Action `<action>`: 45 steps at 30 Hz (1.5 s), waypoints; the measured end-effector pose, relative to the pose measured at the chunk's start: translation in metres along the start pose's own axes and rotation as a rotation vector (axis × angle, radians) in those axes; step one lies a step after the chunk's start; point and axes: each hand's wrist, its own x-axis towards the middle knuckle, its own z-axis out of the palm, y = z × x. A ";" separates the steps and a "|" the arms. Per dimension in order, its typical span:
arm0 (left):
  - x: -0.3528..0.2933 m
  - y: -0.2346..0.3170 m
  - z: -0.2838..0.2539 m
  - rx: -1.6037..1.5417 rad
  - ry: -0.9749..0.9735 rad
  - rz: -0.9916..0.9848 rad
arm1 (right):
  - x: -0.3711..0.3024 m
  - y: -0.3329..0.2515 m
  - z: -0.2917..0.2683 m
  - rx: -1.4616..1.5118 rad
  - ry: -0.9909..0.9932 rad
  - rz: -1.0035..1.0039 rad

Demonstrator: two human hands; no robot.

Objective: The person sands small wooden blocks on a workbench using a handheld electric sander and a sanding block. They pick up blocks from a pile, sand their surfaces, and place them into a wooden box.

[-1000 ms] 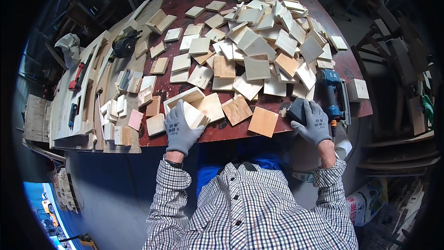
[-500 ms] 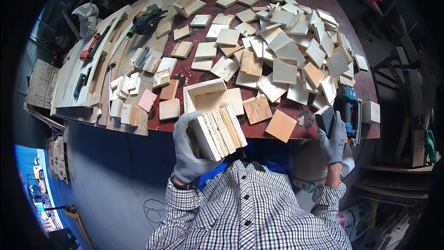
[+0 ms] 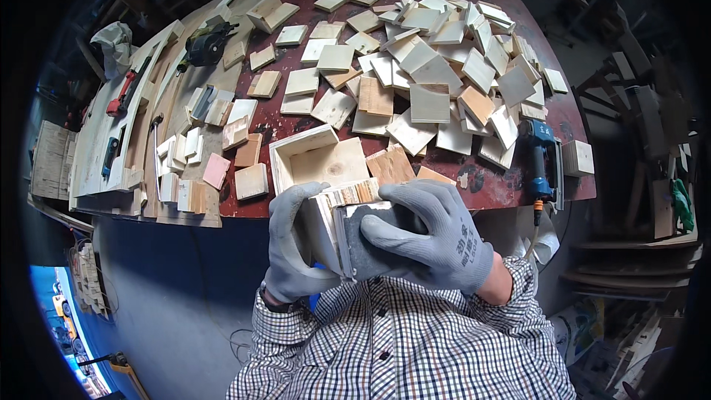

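Note:
My left hand (image 3: 290, 248), in a grey coated glove, is wrapped round a stack of plywood squares (image 3: 349, 193) with their layered edges showing. My right hand (image 3: 444, 233), gloved the same way, grips a dark grey block (image 3: 363, 248) that looks like a sanding block. That block lies against the stack's near side. Both hands are in front of my chest at the table's front edge. Just beyond them sits an open wooden corner piece (image 3: 281, 169), partly covered by the stack. Behind my right hand lies a reddish wood square (image 3: 391, 166).
Many loose wood squares (image 3: 429, 104) are heaped across the red table (image 3: 518, 194). A blue nail gun (image 3: 539, 159) with a hose stands at the right edge. Small blocks (image 3: 178, 150), boards and a red tool (image 3: 122, 92) lie on the left.
My right hand has brought the dark block from beside the nail gun leftward onto the stack. The stack has been turned in my left hand, and the view has shifted.

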 end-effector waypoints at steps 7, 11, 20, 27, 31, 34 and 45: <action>-0.019 -0.019 -0.012 0.126 -0.109 0.007 | 0.025 0.072 0.045 -0.030 0.165 0.268; -0.019 -0.021 -0.004 0.138 -0.007 -0.051 | 0.017 0.059 0.040 0.165 0.315 0.300; -0.016 -0.025 -0.006 0.112 0.081 -0.131 | -0.002 0.010 0.043 0.120 -0.012 0.079; -0.014 -0.021 -0.002 -0.042 0.134 -0.101 | 0.020 0.089 0.080 0.154 0.261 0.532; -0.006 -0.006 -0.013 0.471 0.116 0.165 | 0.010 0.042 0.070 1.317 0.257 0.965; -0.004 0.004 -0.010 0.534 0.049 0.262 | -0.009 0.027 0.101 1.277 0.267 0.669; 0.000 -0.013 0.011 -0.394 0.403 -0.252 | -0.022 0.011 0.108 1.388 0.195 0.629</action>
